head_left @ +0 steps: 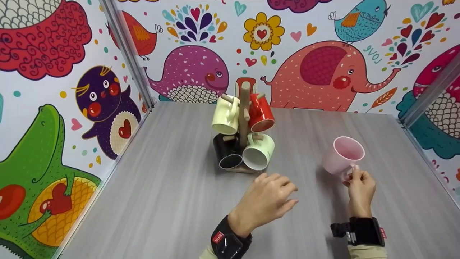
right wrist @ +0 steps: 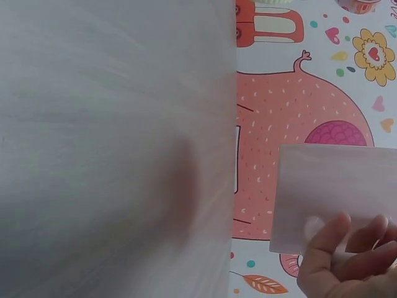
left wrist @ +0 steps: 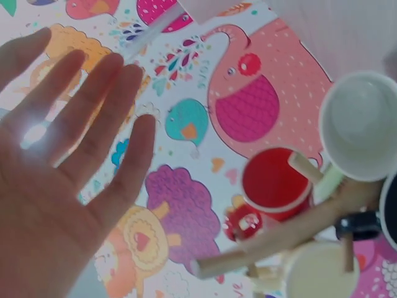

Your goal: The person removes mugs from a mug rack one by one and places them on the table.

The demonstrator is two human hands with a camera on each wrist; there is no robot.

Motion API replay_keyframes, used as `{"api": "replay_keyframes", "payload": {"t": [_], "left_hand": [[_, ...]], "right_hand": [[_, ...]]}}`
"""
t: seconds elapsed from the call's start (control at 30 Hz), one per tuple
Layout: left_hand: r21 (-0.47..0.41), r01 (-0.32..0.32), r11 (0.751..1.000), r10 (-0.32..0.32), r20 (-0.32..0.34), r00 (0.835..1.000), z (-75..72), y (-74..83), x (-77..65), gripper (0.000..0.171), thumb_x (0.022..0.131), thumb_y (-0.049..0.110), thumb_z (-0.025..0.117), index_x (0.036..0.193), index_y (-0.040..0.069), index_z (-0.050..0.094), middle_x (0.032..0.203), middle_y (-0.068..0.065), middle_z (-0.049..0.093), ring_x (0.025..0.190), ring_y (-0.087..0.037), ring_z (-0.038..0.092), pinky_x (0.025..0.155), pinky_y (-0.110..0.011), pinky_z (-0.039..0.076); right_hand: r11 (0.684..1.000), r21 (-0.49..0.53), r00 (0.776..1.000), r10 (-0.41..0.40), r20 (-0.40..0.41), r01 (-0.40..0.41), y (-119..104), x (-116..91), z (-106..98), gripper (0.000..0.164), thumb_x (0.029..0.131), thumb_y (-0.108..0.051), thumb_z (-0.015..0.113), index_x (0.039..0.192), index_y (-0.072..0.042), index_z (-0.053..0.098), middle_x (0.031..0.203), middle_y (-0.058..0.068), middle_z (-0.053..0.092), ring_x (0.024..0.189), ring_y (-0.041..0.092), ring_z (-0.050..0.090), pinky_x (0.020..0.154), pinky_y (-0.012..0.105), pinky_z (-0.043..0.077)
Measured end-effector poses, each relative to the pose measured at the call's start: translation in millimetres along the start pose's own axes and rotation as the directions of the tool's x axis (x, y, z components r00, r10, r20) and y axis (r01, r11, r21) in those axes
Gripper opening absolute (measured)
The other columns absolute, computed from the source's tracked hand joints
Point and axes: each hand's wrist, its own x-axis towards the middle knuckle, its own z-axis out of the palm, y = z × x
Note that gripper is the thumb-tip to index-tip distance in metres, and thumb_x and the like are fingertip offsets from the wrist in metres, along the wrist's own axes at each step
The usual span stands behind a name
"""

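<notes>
In the head view my right hand [head_left: 362,189] pinches the handle of a pink mug [head_left: 332,162], which is tilted with its mouth up. The right wrist view shows this mug [right wrist: 335,186] from the side, fingers at its handle. My left hand [head_left: 266,198] is in front of a wooden mug rack [head_left: 244,118], holding nothing; its fingers [left wrist: 105,93] are spread in the left wrist view. On the rack hang a cream mug [head_left: 224,117], a red mug [head_left: 261,111], a black mug [head_left: 224,149] and a pale green mug [head_left: 264,149].
The grey tabletop [head_left: 165,180] has printed cartoon panels [head_left: 305,82] along its back and left side. Metal posts [head_left: 131,54] stand at the corners. The rack's pegs [head_left: 228,98] stick out from its upright post.
</notes>
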Motion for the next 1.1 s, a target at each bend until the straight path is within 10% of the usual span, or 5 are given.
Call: {"api": "replay_keyframes", "payload": {"t": [0.43,1.1], "left_hand": [[0.043,-0.150,0.988,0.148,0.039,0.988,-3.2,27.1,7.2,0.016,0.093,0.040,0.070,0.098,0.025,0.075,0.096,0.013,0.070,0.090,-0.004,0.064,0.071,-0.019,0.046],[0.090,-0.176,0.980,0.173,0.041,0.984,-3.8,33.4,7.5,0.016,0.094,0.042,0.067,0.095,0.027,0.073,0.098,0.016,0.068,0.092,-0.003,0.062,0.077,-0.020,0.047]], "right_hand": [[0.999,-0.022,0.999,0.029,-0.020,-0.030,6.6,11.5,-8.5,0.031,0.107,-0.017,0.049,0.080,0.000,0.049,0.067,-0.003,0.053,0.065,0.005,0.056,0.061,0.015,0.051],[0.988,-0.139,0.997,0.064,0.032,-0.059,29.7,10.7,-16.4,0.033,0.108,-0.016,0.046,0.079,0.000,0.052,0.068,-0.004,0.053,0.061,0.005,0.055,0.059,0.017,0.050]]}}
